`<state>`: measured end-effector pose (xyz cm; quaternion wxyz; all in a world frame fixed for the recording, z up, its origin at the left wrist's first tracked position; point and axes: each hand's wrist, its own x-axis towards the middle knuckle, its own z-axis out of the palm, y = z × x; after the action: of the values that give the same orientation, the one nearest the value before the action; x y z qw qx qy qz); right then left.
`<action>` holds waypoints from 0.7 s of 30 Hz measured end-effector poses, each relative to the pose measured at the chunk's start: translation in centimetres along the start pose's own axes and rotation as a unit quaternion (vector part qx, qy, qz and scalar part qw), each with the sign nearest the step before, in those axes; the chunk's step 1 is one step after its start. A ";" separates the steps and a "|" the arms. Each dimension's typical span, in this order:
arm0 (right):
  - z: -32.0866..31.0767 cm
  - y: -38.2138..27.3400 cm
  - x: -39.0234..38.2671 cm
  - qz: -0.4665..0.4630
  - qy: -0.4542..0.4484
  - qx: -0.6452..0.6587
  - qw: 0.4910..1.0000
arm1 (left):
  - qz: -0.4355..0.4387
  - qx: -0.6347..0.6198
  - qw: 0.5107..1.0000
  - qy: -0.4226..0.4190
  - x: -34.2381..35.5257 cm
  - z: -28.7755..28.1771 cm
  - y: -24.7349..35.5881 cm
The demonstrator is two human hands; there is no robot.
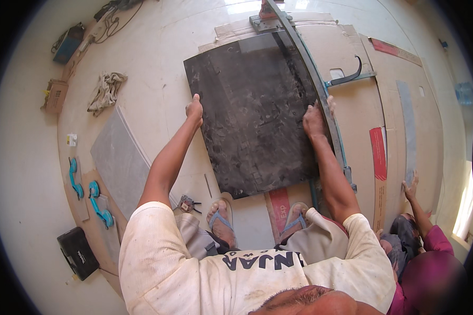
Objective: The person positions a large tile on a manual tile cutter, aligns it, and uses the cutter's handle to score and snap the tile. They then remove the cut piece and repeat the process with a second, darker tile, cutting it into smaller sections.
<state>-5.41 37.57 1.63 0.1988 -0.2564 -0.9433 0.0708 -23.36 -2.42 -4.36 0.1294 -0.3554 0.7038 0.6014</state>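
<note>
A large dark, glossy, dust-smeared slab lies in front of me on a long tile cutter with a metal rail running along its right side and a black curved handle. My left hand grips the slab's left edge, fingers closed over it. My right hand is at the right edge beside the rail, fingers curled and partly hidden; it appears to grip the slab there. Cardboard shows under and around the cutter.
Grey tiles, a crumpled cloth, suction lifters and a black case lie left. A co-worker sits at lower right, one hand by a grey strip. A water bottle stands far right.
</note>
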 end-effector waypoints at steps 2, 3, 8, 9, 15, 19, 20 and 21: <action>-1.1 -2.6 -0.6 -0.032 -0.103 -0.042 0.993 | 0.011 -0.012 1.000 0.000 1.3 -2.0 0.1; -2.1 -2.6 -0.9 -0.038 -0.120 0.013 0.992 | 0.007 -0.005 1.000 -0.003 0.8 -1.2 0.1; -10.6 -3.2 -1.0 -0.017 -0.218 0.271 0.937 | -0.047 -0.089 0.989 -0.107 1.4 -3.8 0.0; -11.8 -2.4 -1.1 -0.004 -0.152 0.280 0.948 | -0.058 -0.091 0.986 -0.130 0.7 -3.6 -0.5; -13.8 11.5 -3.0 0.224 -0.150 0.354 0.895 | -0.061 -0.091 0.971 -0.212 -4.4 -2.7 -2.7; -9.7 16.7 -4.7 0.268 -0.388 0.294 0.831 | -0.040 -0.067 0.989 -0.126 -3.2 -3.1 -3.4; -9.1 16.5 -4.6 0.252 -0.373 0.290 0.845 | -0.032 -0.058 0.993 -0.102 -2.6 -3.8 -3.4; -9.2 15.9 -4.6 0.239 -0.359 0.280 0.858 | -0.036 -0.063 0.992 -0.104 -2.9 -4.0 -3.7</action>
<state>9.27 49.19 4.71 -0.1138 -0.3643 -0.7993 0.4642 -17.87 -5.27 -4.37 0.2007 -0.3236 0.6340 0.6731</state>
